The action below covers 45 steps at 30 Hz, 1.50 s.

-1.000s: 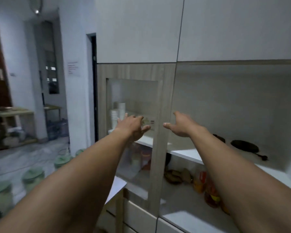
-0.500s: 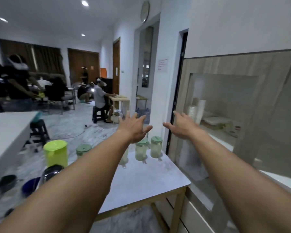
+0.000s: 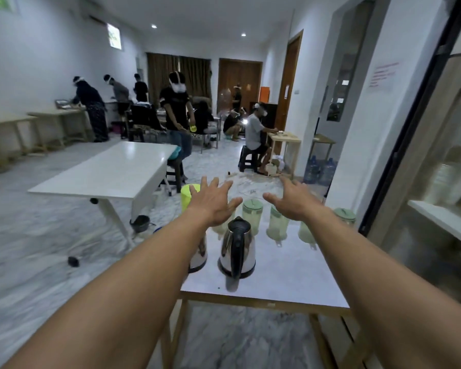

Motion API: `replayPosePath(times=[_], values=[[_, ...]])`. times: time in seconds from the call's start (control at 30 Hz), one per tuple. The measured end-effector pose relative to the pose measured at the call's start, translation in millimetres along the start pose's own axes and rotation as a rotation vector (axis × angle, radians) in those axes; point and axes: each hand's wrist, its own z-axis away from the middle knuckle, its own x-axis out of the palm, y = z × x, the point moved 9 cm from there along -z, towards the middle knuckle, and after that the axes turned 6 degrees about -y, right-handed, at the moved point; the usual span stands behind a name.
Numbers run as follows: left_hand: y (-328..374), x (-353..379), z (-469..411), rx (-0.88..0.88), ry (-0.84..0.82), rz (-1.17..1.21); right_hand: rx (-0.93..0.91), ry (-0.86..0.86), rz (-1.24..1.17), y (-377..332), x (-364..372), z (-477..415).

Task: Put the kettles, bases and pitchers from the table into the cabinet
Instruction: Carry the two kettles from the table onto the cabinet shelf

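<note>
Both arms reach forward above the bench [image 3: 290, 278]. The left hand [image 3: 213, 206] and the right hand [image 3: 293, 202] are spread, palms down, each grip released and holding nothing.

A steel electric kettle [image 3: 237, 251] with a black handle stands upright near the bench's front, handle toward the wearer. A second kettle [image 3: 198, 253] stands just beside it at the left edge, partly hidden by the left forearm. Behind them is a row of translucent pitchers with pale green lids: one [image 3: 252, 218] between the hands, one [image 3: 277, 226] below the right hand, one [image 3: 343, 217] at the far right corner, others partly covered. A yellow-green container [image 3: 188, 195] shows beyond the left hand; whether it rests on the bench cannot be told.

No brand or label is legible on any item. A wall notice [image 3: 382, 74] in red print is too blurred to read.

The cabinet [image 3: 442, 187] with its glazed door flanks the bench's right edge. The front right part of the bench top is bare.
</note>
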Motion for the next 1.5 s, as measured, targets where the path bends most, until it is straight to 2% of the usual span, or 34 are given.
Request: replayPosePath(times=[0.2, 0.4, 0.5, 0.67, 0.83, 1.03, 1.2, 1.5], values=[[-79.7, 19.3, -0.6, -0.069, -0.013, 0.027, -0.042, -0.054, -0.049, -57.2, 53.1, -24.3], [-130.5, 49.9, -7.9, -0.071, -0.024, 0.080, -0.027, -0.061, -0.087, -85.7, 96.4, -35.2], [-146.1, 72.7, -12.1, -0.064, -0.012, 0.090, -0.027, -0.040, -0.102, -89.7, 117.2, -37.5], [-168.6, 116.5, -17.1, -0.081, 0.013, 0.238, 0.023, -0.072, -0.163, -79.7, 161.4, -41.5], [-189.5, 170.6, -24.5, -0.217, -0.012, 0.459, 0.134, -0.127, -0.250, -52.6, 214.2, -56.0], [-221.6, 238.1, -32.1, -0.494, -0.027, 0.761, 0.275, -0.111, -0.472, -13.0, 273.3, -74.9], [-228.0, 274.8, -46.7, -0.563, -0.019, 0.923, 0.355, -0.051, -0.732, 9.7, 315.0, -92.5], [-230.1, 295.8, -76.8, -0.660, 0.057, 1.129, 0.471, 0.016, -1.097, 19.0, 356.3, -111.5]])
